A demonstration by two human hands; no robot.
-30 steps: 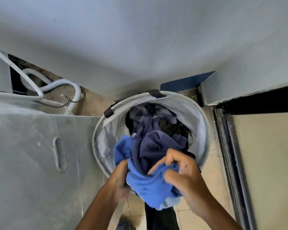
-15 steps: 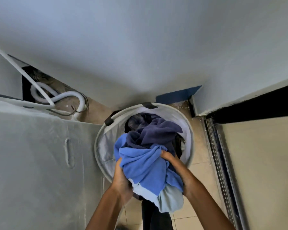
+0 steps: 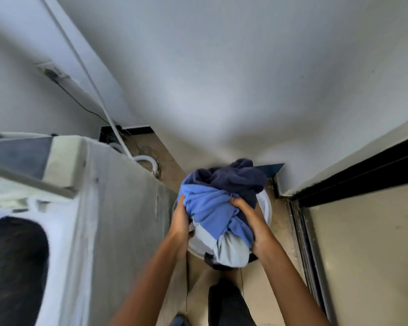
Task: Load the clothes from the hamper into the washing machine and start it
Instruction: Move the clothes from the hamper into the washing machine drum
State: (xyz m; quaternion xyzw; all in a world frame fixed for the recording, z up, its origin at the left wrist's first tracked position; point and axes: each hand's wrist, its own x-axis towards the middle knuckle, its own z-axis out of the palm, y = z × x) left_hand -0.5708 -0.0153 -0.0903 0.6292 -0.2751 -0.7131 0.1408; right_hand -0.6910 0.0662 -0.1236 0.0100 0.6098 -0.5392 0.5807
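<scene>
A bundle of clothes point(image 3: 218, 203), bright blue, navy and pale blue, is lifted above the round grey hamper point(image 3: 265, 208), hiding most of it. My left hand point(image 3: 180, 218) grips the bundle's left side and my right hand point(image 3: 250, 220) grips its right side. The top-loading washing machine point(image 3: 118, 220) stands to the left, its grey side panel facing the hamper. Its dark drum opening point(image 3: 12, 267) shows at the lower left, blurred.
White hoses point(image 3: 146, 160) and a cable run down the wall behind the machine. A dark-framed sliding door point(image 3: 363, 243) stands at the right. The grey wall is close ahead. My dark trouser leg point(image 3: 229, 307) is over the tiled floor below.
Both hands have lifted the bundle up out of the hamper. The view has swung left and up, bringing the washing machine's top and drum opening into sight.
</scene>
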